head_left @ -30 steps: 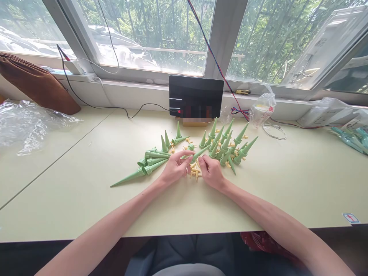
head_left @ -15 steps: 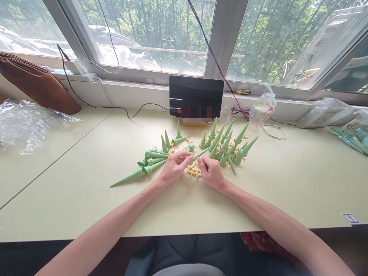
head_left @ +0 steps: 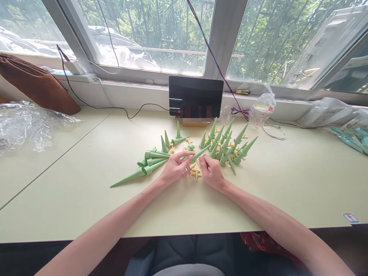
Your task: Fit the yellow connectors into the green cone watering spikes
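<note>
A green plastic plant-watering spike point(head_left: 200, 152) is in my left hand point(head_left: 174, 168), its narrow tip slanting up to the right. My right hand point(head_left: 212, 171) is closed just right of it, thumb and index finger pinched; what lies between them is hidden. Small pale-yellow valve pieces point(head_left: 196, 174) lie on the table between the two hands. Left of my left hand rests a pile of green spikes point(head_left: 155, 162) on their sides. Beyond my right hand several green spikes point(head_left: 225, 143) fitted with yellow pieces stand tip up, with some leaning.
A dark tablet point(head_left: 196, 96) stands on a small cardboard support point(head_left: 196, 124) at the back. Clear plastic wrapping point(head_left: 31, 124) and a brown bag point(head_left: 37, 82) lie at the left. A bagged white item point(head_left: 261, 111) and a coiled cable point(head_left: 274, 132) sit at the back right.
My right hand has shifted slightly right, leaving a wider gap to the left hand. The spike in my left hand has moved a little, its tip slightly higher and further right.
</note>
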Motion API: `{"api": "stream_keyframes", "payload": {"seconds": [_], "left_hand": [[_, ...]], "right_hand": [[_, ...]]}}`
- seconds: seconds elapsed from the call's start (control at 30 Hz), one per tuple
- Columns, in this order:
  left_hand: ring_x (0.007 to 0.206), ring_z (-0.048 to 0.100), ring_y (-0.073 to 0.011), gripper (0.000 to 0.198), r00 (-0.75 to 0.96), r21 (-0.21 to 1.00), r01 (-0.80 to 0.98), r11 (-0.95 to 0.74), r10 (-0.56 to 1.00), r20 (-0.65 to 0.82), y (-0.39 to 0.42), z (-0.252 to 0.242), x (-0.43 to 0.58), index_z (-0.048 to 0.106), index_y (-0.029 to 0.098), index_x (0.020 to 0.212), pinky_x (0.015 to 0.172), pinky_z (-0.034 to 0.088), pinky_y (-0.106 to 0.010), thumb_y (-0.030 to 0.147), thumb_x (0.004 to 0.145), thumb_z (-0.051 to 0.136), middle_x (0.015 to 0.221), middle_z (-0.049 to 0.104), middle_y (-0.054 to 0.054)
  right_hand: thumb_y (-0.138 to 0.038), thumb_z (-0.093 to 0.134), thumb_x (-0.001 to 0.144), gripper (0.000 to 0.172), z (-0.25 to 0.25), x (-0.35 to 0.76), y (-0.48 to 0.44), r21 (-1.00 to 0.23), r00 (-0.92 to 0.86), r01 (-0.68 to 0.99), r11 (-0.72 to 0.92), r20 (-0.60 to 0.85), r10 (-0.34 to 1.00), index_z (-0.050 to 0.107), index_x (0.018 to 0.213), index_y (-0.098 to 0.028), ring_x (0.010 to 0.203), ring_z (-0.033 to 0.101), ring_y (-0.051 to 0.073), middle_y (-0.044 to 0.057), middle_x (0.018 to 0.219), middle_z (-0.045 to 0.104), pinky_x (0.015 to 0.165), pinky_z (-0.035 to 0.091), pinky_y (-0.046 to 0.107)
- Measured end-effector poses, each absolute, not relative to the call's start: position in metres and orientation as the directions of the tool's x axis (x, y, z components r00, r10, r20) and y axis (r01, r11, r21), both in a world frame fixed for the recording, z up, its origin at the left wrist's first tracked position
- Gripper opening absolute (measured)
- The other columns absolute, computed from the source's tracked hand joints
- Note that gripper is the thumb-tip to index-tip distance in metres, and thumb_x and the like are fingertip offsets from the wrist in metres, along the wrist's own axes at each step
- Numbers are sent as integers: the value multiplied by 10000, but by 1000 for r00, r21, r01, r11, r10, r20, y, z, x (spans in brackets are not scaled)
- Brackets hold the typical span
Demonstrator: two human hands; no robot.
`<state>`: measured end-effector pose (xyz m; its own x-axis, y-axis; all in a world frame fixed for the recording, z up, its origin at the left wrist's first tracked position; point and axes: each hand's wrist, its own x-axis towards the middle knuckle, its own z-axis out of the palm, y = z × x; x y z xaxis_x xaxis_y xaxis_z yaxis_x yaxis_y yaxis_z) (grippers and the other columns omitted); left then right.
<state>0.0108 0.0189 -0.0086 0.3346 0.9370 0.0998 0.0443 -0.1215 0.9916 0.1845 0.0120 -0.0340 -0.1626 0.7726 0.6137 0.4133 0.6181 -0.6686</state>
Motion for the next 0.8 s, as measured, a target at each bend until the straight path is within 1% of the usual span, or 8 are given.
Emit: {"api": "stream_keyframes", "payload": {"seconds": [0.17, 0.27, 0.37, 0.47, 0.67, 0.8], "left_hand": [[462, 631, -159, 455, 358, 994, 49, -97, 931, 73, 17, -9, 13, 620, 158, 1219, 415, 519, -235, 453, 874, 644, 509, 600, 23], [489, 632, -151, 468, 360, 992, 59, -108, 929, 80, 17, -9, 13, 604, 158, 1231, 414, 511, -222, 446, 867, 655, 566, 616, 14], [463, 600, -125, 442, 355, 988, 66, -138, 929, 106, 17, -9, 14, 610, 158, 1208, 408, 487, -208, 442, 872, 647, 586, 608, 18], [427, 562, -111, 426, 360, 987, 82, -139, 927, 101, 17, -8, 14, 612, 145, 1182, 407, 464, -205, 451, 886, 623, 549, 586, 26], [469, 587, -133, 412, 381, 984, 111, -140, 920, 88, 16, -5, 13, 612, 149, 1144, 418, 453, -213, 481, 901, 589, 576, 609, 10], [455, 573, -130, 404, 366, 983, 117, -143, 926, 91, 16, -6, 13, 620, 146, 1122, 428, 455, -216, 481, 898, 594, 526, 581, 26]], "right_hand": [[-294, 405, 998, 357, -33, 184, 12, -708, -134, 392, 588, 588, 797, 323, 660, -212, 487, 288, 84, -63, 563, 307, 481, 255, 238], [-328, 404, 1000, 377, -32, 184, 11, -745, -115, 369, 555, 556, 823, 316, 651, -213, 483, 276, 83, -66, 555, 294, 474, 251, 238], [-372, 402, 1001, 398, -31, 185, 11, -784, -110, 342, 519, 515, 850, 319, 645, -214, 481, 286, 85, -64, 547, 306, 475, 258, 240], [-406, 397, 1002, 409, -31, 185, 11, -819, -119, 309, 483, 471, 874, 344, 646, -213, 484, 313, 90, -60, 543, 329, 484, 275, 242], [-439, 398, 1001, 415, -31, 185, 12, -857, -130, 262, 444, 425, 896, 356, 654, -215, 481, 322, 94, -58, 534, 347, 483, 274, 242], [-455, 391, 1002, 414, -32, 186, 13, -869, -143, 240, 433, 409, 901, 369, 664, -216, 474, 318, 96, -58, 530, 350, 479, 269, 245]]}}
